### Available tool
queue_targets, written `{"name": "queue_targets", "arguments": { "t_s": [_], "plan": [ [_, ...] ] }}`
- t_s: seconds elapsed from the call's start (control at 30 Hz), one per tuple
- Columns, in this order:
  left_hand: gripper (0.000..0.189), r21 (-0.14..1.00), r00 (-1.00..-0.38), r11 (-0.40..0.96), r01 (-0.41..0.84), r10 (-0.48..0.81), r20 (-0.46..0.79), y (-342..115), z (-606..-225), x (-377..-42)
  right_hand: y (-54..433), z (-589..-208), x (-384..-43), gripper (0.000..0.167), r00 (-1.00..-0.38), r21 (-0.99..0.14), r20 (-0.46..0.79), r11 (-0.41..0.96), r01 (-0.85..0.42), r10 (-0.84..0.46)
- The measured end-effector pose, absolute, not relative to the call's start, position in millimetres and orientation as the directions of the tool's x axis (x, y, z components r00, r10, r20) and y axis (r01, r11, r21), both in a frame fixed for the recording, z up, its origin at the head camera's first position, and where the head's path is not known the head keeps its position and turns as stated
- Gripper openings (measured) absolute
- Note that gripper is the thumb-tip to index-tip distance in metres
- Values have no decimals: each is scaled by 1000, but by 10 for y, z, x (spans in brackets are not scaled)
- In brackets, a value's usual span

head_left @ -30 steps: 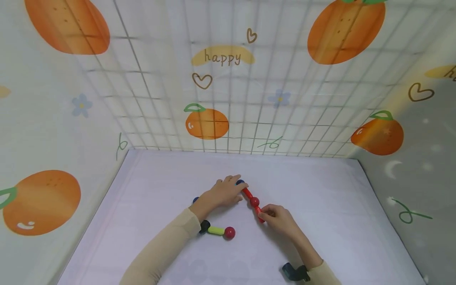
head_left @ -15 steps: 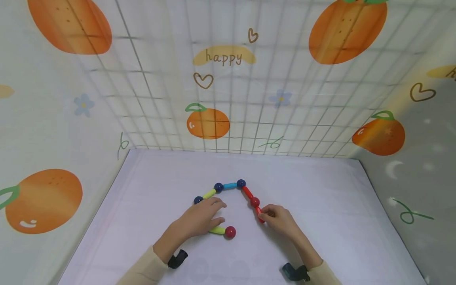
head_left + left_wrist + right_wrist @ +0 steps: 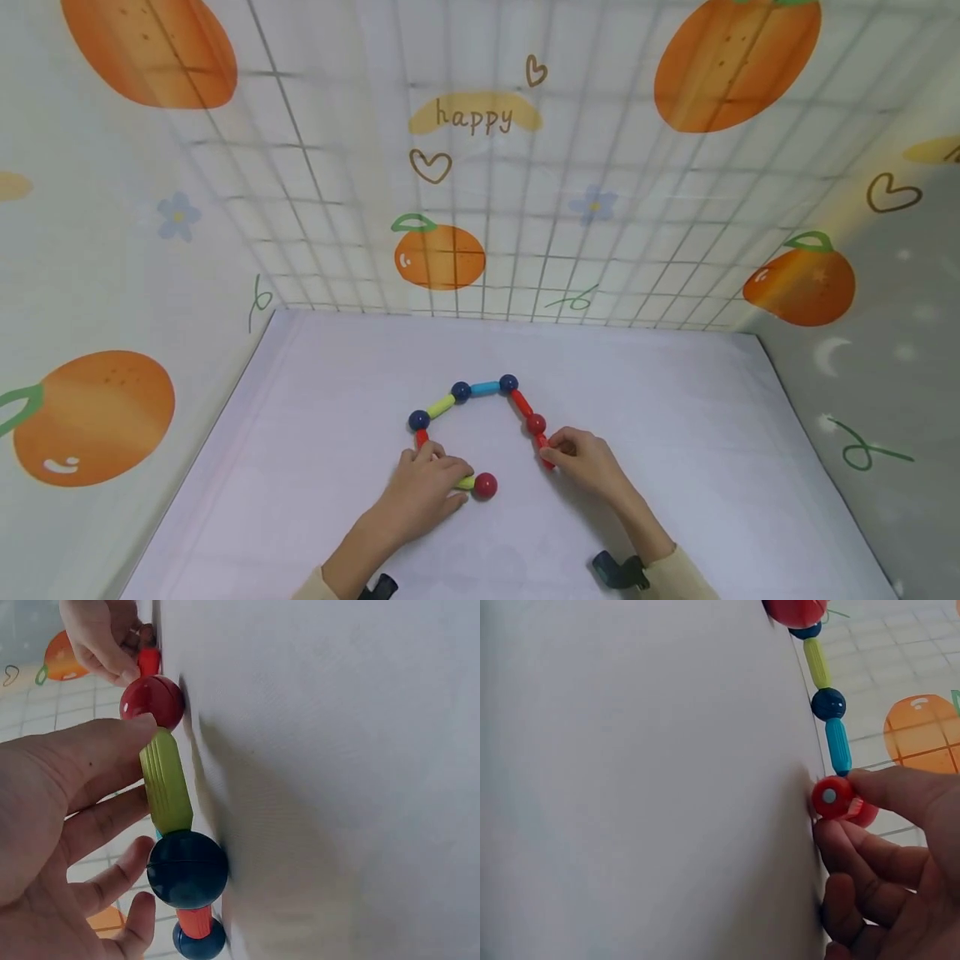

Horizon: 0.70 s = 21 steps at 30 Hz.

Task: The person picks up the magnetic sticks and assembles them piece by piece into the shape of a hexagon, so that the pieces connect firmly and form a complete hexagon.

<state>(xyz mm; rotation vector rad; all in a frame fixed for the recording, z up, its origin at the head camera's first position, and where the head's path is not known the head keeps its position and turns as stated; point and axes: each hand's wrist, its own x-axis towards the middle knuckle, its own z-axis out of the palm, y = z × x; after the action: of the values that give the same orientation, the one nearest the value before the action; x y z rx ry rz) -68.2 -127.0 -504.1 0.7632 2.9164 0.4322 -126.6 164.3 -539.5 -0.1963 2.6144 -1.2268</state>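
A chain of magnetic rods and balls lies bent on the table. My left hand (image 3: 423, 492) pinches the yellow-green rod (image 3: 169, 780) between thumb and fingers. That rod joins a loose-ended red ball (image 3: 485, 486) to a dark blue ball (image 3: 187, 868), which the hand hides in the head view. My right hand (image 3: 588, 458) pinches the red rod (image 3: 542, 442) at the chain's other end, below another red ball (image 3: 536, 424). In the right wrist view, this rod's end face (image 3: 829, 796) shows a grey disc. A gap separates the two chain ends.
The chain's far side has a blue rod (image 3: 485, 388), another yellow-green rod (image 3: 440, 406), a second red rod (image 3: 521, 403) and dark blue balls (image 3: 461, 392). White cloth covers the table (image 3: 675, 400). A printed curtain (image 3: 480, 183) rises behind it.
My left hand has moved from the far dark blue ball back toward me and now holds the near yellow-green rod. The right hand has stayed on its red rod.
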Motion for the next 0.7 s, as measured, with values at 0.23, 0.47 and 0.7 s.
{"name": "queue_targets", "arguments": {
  "t_s": [0.23, 0.47, 0.7],
  "plan": [
    [36, 283, -873, 840, 463, 487, -16, -1237, -5062, -675, 1615, -5391, -1266, 18, -966, -757, -173, 653, 5, -192],
    [31, 276, -876, 843, 462, 482, -5, -1247, -5085, -690, 1679, -5371, -1296, 15, -959, -750, -151, 660, -46, -238],
    [29, 276, -875, 841, 466, 484, 3, -1251, -5102, -697, 1872, -5349, -1428, 33, -898, -762, 0, 582, -285, -440]
  ]
}}
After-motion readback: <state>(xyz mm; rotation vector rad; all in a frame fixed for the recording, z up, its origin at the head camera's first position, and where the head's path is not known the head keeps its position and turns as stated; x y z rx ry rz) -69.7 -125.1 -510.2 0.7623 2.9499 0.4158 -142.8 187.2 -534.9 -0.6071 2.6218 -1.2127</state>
